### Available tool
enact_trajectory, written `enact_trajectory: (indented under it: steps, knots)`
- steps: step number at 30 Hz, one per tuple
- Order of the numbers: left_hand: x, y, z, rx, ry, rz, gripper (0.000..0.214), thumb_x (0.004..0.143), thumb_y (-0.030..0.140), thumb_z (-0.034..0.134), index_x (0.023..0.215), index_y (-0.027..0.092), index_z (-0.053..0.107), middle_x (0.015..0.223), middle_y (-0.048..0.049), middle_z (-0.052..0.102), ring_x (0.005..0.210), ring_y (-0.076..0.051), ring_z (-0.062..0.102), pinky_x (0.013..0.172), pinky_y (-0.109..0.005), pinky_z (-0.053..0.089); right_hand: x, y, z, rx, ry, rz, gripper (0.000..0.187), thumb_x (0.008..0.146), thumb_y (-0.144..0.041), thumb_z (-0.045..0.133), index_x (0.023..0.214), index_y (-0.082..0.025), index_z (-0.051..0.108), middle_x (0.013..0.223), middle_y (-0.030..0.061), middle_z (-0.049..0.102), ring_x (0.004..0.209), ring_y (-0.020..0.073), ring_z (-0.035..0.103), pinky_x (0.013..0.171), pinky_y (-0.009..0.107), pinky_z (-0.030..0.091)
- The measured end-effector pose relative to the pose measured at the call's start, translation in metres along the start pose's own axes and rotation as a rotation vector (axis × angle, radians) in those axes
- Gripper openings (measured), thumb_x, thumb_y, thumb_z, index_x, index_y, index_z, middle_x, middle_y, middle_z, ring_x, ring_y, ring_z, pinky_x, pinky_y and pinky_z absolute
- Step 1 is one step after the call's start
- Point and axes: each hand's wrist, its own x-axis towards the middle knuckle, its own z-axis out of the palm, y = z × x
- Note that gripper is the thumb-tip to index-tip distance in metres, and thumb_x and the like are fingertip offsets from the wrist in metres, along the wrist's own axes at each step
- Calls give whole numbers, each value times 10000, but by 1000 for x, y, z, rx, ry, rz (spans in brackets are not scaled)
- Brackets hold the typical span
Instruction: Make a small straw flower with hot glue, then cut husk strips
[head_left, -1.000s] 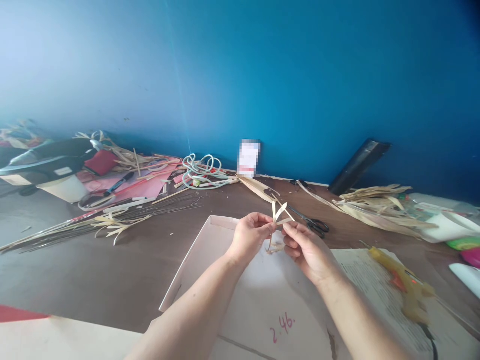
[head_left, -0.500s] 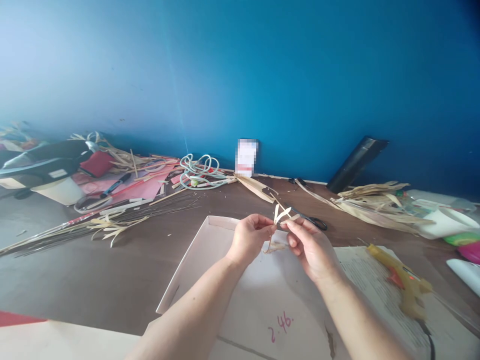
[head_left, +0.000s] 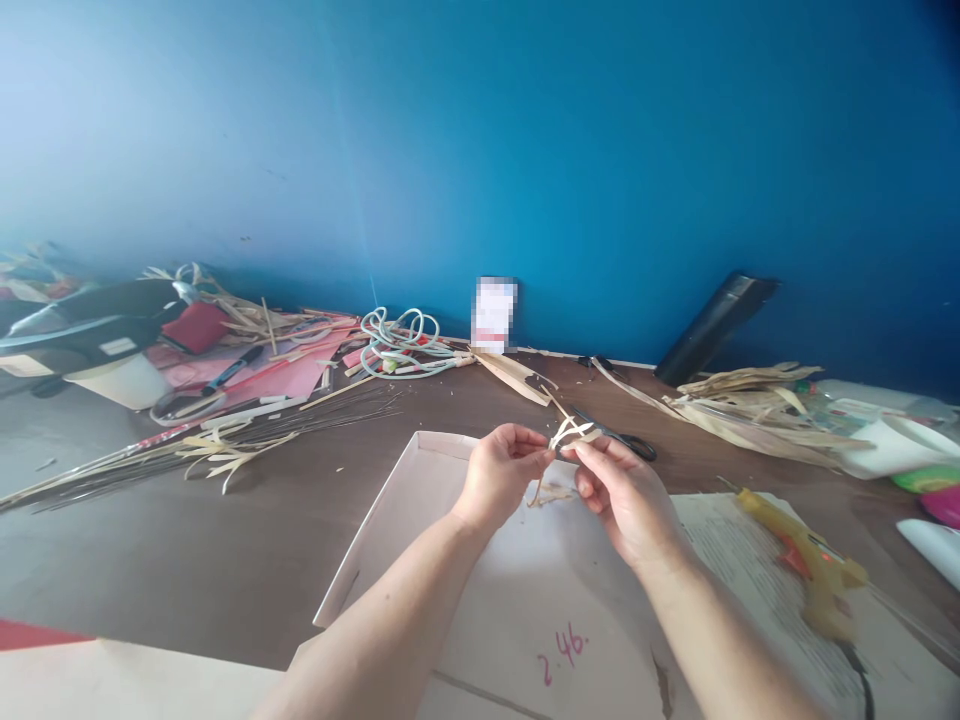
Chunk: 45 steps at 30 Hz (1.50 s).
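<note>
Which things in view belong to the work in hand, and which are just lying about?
Part of the work:
pale strips, at the fingertips of the left hand and right hand
probably the shallow white box below them
perhaps the glue gun and scissors, both unheld

Apparently just lying about:
coiled cord
black tube
pink paper

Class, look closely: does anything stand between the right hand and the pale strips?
Nothing visible does: the right hand touches the pale strips, which the left hand pinches. The scissors lie beyond them, not between.
</note>
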Motion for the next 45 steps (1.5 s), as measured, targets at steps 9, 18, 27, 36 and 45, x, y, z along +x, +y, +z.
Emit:
enact_trajectory:
  steps: [9,18,27,36,45]
  knots:
    - [-5,5,2,181,110,102,165,711,281,682,813,165,623,744,-29,659,657,-111,577,579,-206,443,-2,0,2,65,69,45,185,696,-283,767,756,-192,617,812,11,677,581,87,559,431,153,435]
    - [-5,-1,3,288,165,190,117,729,280,653,785,191,604,739,-12,658,654,-112,580,604,-217,441,1,2,3,165,-51,157,239,705,-279,764,918,-194,694,648,-35,531,588,87,518,539,180,488]
    - [-9,3,6,395,129,212,96,731,259,638,740,194,568,708,9,642,658,-115,576,617,-223,435,1,3,5,63,-77,59,185,686,-358,765,746,-201,686,585,-45,458,568,99,444,522,221,397]
    - [-10,6,6,428,113,218,107,722,244,634,691,188,547,651,29,604,604,-97,524,568,-204,391,2,3,4,26,-62,58,166,681,-341,749,732,-194,690,572,-35,453,560,110,431,504,235,367]
    - [-10,5,4,442,92,202,100,719,253,630,697,192,554,640,29,598,576,-96,506,533,-201,371,3,5,2,-58,-80,18,208,693,-400,725,737,-201,690,568,-39,482,548,110,432,511,241,353]
